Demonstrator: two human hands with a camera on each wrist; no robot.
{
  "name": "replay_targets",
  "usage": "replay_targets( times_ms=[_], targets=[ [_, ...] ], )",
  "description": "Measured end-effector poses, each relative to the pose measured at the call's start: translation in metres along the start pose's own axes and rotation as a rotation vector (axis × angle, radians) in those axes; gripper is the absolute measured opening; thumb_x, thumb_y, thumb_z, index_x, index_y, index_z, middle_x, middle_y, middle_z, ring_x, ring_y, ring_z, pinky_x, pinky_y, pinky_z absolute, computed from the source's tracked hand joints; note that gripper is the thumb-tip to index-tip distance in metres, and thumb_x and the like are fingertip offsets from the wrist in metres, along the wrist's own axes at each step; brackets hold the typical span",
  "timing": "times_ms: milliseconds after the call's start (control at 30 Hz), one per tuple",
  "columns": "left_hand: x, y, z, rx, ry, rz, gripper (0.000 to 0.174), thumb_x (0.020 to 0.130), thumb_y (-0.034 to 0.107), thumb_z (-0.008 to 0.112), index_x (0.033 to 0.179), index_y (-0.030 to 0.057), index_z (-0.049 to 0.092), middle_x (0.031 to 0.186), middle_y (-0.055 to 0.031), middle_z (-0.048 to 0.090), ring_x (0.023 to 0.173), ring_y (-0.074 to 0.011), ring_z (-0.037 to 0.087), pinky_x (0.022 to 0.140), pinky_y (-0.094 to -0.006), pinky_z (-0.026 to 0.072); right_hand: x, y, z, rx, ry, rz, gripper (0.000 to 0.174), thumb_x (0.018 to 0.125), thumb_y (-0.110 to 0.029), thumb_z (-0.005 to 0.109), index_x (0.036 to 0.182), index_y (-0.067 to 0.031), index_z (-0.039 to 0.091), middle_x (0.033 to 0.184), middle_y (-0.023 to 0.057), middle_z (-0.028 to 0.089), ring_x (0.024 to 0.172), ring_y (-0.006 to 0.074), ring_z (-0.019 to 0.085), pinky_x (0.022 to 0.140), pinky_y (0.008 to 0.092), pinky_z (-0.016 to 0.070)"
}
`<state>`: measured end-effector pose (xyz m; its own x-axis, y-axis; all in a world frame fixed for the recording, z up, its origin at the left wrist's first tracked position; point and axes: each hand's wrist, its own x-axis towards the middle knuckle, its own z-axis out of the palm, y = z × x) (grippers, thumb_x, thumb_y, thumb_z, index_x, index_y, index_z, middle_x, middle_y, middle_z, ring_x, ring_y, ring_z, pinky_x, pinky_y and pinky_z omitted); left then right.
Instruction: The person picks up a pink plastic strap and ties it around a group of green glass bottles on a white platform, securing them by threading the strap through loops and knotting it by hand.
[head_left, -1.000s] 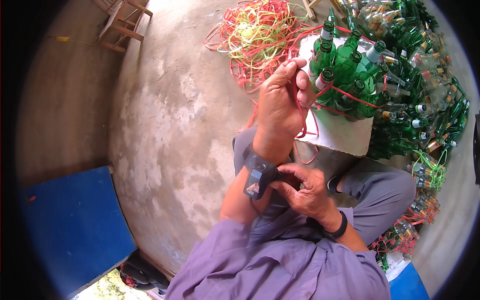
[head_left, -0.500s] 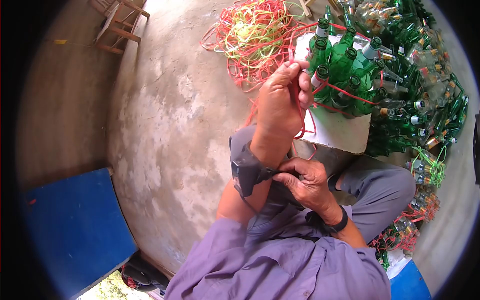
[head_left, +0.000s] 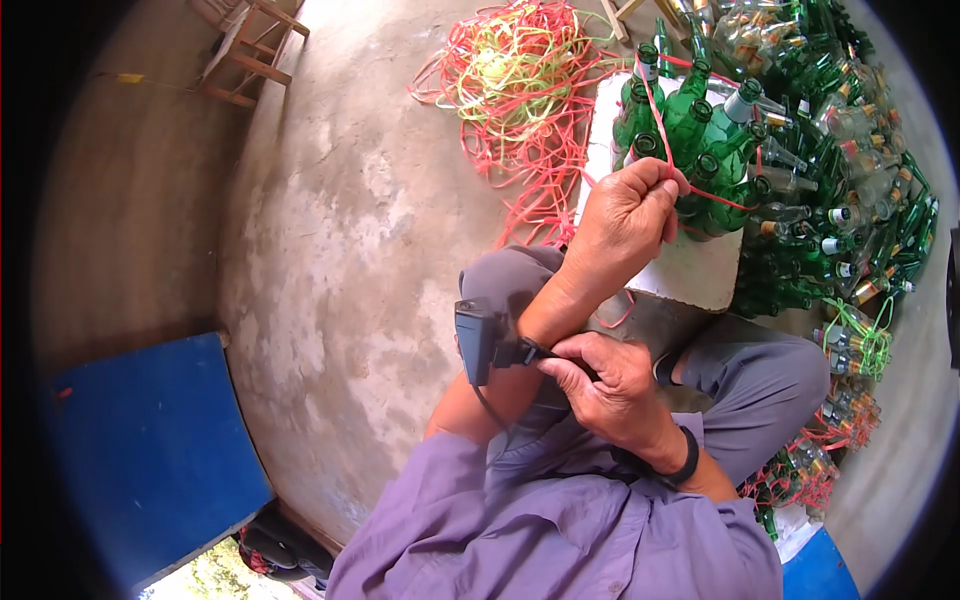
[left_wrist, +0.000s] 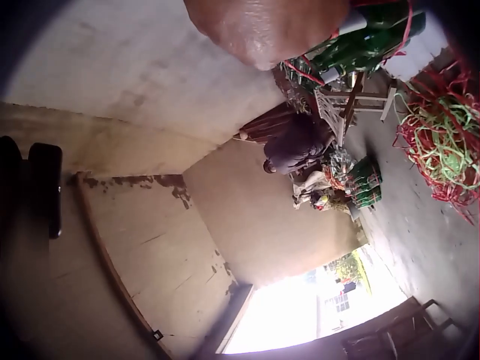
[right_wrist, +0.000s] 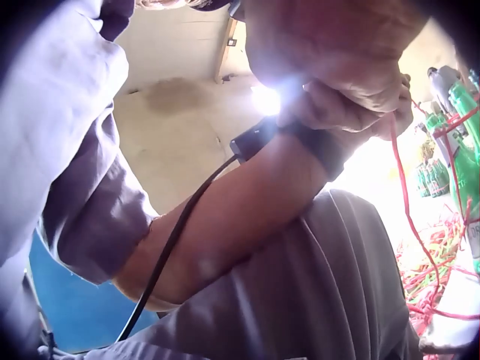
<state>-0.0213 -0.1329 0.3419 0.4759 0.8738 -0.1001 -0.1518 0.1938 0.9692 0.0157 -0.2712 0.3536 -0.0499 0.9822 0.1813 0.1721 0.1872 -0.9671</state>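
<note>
My left hand pinches a red plastic strap at the near side of a cluster of green glass bottles. The bottles stand upright on a white board, with red strap around them. On my left wrist sits a black camera with a cable. My right hand grips the black band of that camera between thumb and fingers. In the right wrist view, the right hand overlaps the left wrist. The left hand shows only partly in the left wrist view.
A tangled heap of red and yellow-green straps lies on the floor beyond. Many loose bottles are piled at the right. A wooden stool and a blue panel are at the left. Another person appears in the left wrist view.
My left hand has moved right and slightly down, nearer the bottles, turning with the red strap in it. The wrist camera has turned outward around the wrist. My right hand keeps hold of its band.
</note>
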Motion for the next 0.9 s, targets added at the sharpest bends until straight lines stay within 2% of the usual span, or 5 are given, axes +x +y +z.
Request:
replay_targets(
  times_ms=[200, 267, 333, 667, 900],
  targets=[
    [0.002, -0.011, 0.002, 0.379, 0.036, 0.182, 0.016, 0.098, 0.011, 0.051, 0.100, 0.0005, 0.063, 0.064, 0.0006, 0.055, 0.056, -0.0045, 0.049, 0.050, -0.0232, 0.0408, -0.007, 0.005, -0.001, 0.045, 0.000, 0.060, 0.015, 0.076, 0.000, 0.076, 0.085, 0.0003, 0.064, 0.074, 0.0140, 0.065, 0.063, 0.0280, 0.066, 0.056, 0.0345, 0.0510],
    [0.002, -0.010, 0.004, 0.339, 0.018, 0.141, 0.016, 0.098, 0.011, 0.051, 0.099, -0.0002, 0.063, 0.063, 0.0008, 0.055, 0.055, -0.0047, 0.049, 0.050, -0.0235, 0.0407, -0.008, 0.006, -0.003, 0.055, -0.009, 0.077, 0.015, 0.076, 0.000, 0.076, 0.085, 0.0004, 0.064, 0.074, 0.0140, 0.065, 0.063, 0.0280, 0.066, 0.056, 0.0345, 0.0510],
    [0.003, -0.010, 0.005, 0.283, 0.010, 0.115, 0.017, 0.098, 0.011, 0.050, 0.099, -0.0004, 0.063, 0.063, 0.0006, 0.055, 0.055, -0.0048, 0.049, 0.049, -0.0234, 0.0408, -0.009, 0.009, -0.003, -0.008, -0.011, -0.006, 0.013, 0.079, -0.001, 0.077, 0.084, 0.0007, 0.065, 0.069, 0.0104, 0.064, 0.058, 0.0169, 0.061, 0.054, 0.0294, 0.0477],
    [0.004, 0.006, -0.006, -0.189, -0.076, -0.135, 0.022, 0.099, 0.020, 0.051, 0.102, 0.0027, 0.064, 0.065, -0.0014, 0.060, 0.051, -0.0052, 0.050, 0.046, -0.0195, 0.0378, -0.015, 0.018, 0.010, -0.041, 0.100, -0.062, 0.016, 0.076, -0.001, 0.078, 0.086, -0.0012, 0.064, 0.071, 0.0103, 0.063, 0.053, 0.0212, 0.060, 0.050, 0.0309, 0.0462],
    [0.006, 0.005, -0.009, -0.244, -0.040, -0.118, 0.022, 0.099, 0.021, 0.052, 0.102, 0.0033, 0.064, 0.066, -0.0015, 0.061, 0.049, -0.0062, 0.049, 0.044, -0.0200, 0.0354, -0.016, 0.017, 0.012, -0.225, 0.135, -0.138, 0.026, 0.075, -0.003, 0.079, 0.094, -0.0020, 0.062, 0.069, 0.0077, 0.059, 0.049, 0.0171, 0.055, 0.047, 0.0310, 0.0439]
  ],
)
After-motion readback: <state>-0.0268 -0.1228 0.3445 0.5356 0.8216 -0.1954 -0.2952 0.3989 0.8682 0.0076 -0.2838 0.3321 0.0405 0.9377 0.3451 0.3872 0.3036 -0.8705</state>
